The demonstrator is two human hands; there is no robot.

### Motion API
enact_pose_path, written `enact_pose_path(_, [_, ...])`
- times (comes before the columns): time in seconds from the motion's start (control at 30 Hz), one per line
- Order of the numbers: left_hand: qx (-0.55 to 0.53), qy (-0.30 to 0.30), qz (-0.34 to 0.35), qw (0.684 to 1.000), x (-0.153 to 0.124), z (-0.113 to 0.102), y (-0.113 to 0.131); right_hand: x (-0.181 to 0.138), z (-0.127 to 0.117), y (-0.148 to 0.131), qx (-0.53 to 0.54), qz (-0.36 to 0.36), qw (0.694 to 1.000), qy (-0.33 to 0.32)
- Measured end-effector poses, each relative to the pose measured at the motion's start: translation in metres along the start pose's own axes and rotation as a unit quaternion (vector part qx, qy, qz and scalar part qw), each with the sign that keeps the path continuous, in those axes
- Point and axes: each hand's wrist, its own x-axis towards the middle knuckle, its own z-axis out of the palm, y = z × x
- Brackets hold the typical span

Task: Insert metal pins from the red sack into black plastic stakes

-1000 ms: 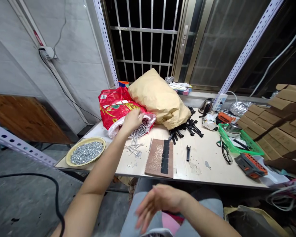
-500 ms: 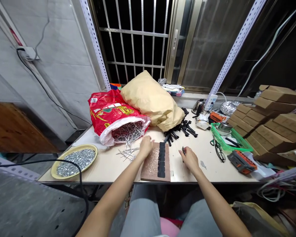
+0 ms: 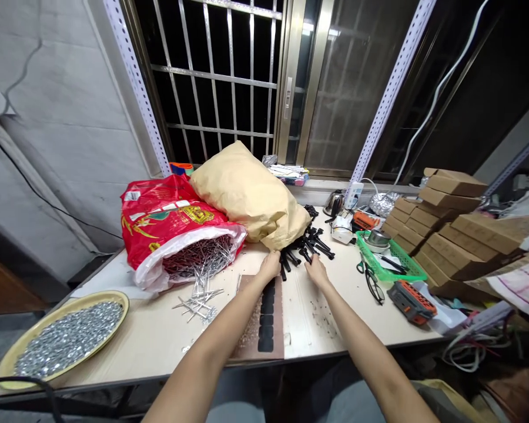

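Observation:
My left hand (image 3: 271,265) is closed at the far end of a brown board (image 3: 278,329), close to the bottom corner of a tan paper sack (image 3: 251,197). Whatever its fingers hold is hidden. A row of flat black pieces (image 3: 267,317) lies along the board. To the right, my right hand (image 3: 317,271) reaches the near edge of a pile of black plastic pieces (image 3: 320,241) spilling from under the sack. Its fingers are closed around the end of one of these pieces.
Left of the board, a red bag (image 3: 171,214) spills metal nails (image 3: 198,302). A yellow plate (image 3: 123,305) holds small silvery bits. On the right are scissors (image 3: 372,285), a green basket (image 3: 412,275), an orange-black battery (image 3: 412,301) and stacked cardboard boxes (image 3: 449,249).
Both hands have moved forward, away from the table's front edge. My right hand has reached the black pile, and the left has come to the sack's corner. The view has shifted too.

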Motion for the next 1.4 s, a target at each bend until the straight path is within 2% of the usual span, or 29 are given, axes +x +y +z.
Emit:
enact_pose_path(0.17, [-0.061,-0.067,0.002,0.996,0.007,-0.006,-0.009,0.024,0.027,-0.032,0.013,-0.015,0.999,-0.04])
enact_pose_path(0.27, [-0.118,-0.082,-0.025,0.989,0.01,-0.007,-0.006,0.022,0.039,-0.034,0.006,0.0,0.999,-0.051])
enact_pose_path(0.37, [-0.196,-0.104,-0.068,0.973,0.008,-0.012,-0.002,0.017,0.035,-0.016,0.0,0.012,0.998,-0.06])
enact_pose_path(0.53, [-0.315,-0.14,-0.142,0.928,-0.008,-0.02,0.005,-0.005,0.01,0.026,-0.008,0.01,0.999,-0.051])
enact_pose_path(0.67, [-0.351,-0.12,-0.18,0.911,-0.028,0.002,0.017,-0.038,-0.002,0.032,0.005,-0.014,1.0,0.023])
enact_pose_path(0.73, [-0.353,-0.098,-0.178,0.913,-0.041,0.022,0.028,-0.057,-0.001,0.023,0.101,-0.062,0.992,0.04])
enact_pose_path(0.83, [-0.338,-0.082,-0.147,0.926,-0.064,0.052,0.047,-0.085,0.007,0.009,0.289,-0.137,0.947,0.021])
enact_pose_path(0.9, [-0.312,-0.089,-0.12,0.938,-0.08,0.064,0.056,-0.104,0.009,0.015,0.34,-0.142,0.929,0.018])
enact_pose_path(0.93, [-0.305,-0.092,-0.11,0.942,-0.086,0.067,0.058,-0.116,0.008,0.026,0.349,-0.13,0.928,0.026])
enact_pose_path(1.0, [-0.21,-0.085,-0.065,0.972,-0.091,0.066,0.058,-0.144,0.004,0.068,0.342,-0.076,0.935,0.055])
enact_pose_path(1.07, [-0.025,-0.058,0.004,0.998,-0.085,0.056,0.054,-0.18,0.0,0.134,0.275,0.003,0.955,0.116])
enact_pose_path(1.1, [0.058,-0.042,0.028,0.997,-0.078,0.05,0.052,-0.202,-0.001,0.172,0.228,0.047,0.963,0.137])
enact_pose_path(1.17, [0.133,-0.022,0.046,0.99,-0.057,0.04,0.048,-0.247,0.0,0.247,0.135,0.144,0.971,0.137])
enact_pose_path(1.23, [0.185,-0.018,0.056,0.981,-0.034,0.036,0.048,-0.287,0.004,0.308,0.05,0.216,0.968,0.117])
enact_pose_path(1.3, [0.23,-0.018,0.064,0.971,-0.013,0.04,0.054,-0.31,0.008,0.343,-0.01,0.228,0.961,0.156])
enact_pose_path(1.33, [0.25,-0.018,0.068,0.966,-0.005,0.044,0.058,-0.313,0.008,0.349,-0.014,0.219,0.96,0.175])
enact_pose_path(1.4, [0.284,-0.023,0.081,0.955,0.006,0.056,0.066,-0.3,0.004,0.339,0.025,0.182,0.961,0.204])
